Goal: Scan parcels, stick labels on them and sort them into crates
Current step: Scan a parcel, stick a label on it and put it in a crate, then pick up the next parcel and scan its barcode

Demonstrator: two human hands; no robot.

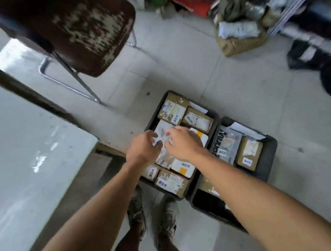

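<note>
Floor tiles fill the view, with a grey table at nine o'clock and a worn brown chair at eleven. Two dark crates sit side by side at centre: the left crate is packed nearly full of labelled cardboard parcels, while the right crate at four o'clock holds fewer. Your left hand and right hand hover together over the left crate, fingers curled around a small pale parcel. Whether you grip it or merely touch it, you cannot tell through the blur. It looks light and slightly crumpled, probably soft-wrapped. You would likely do best pinching its opposite edges, keeping fingers clear of the label.
</note>
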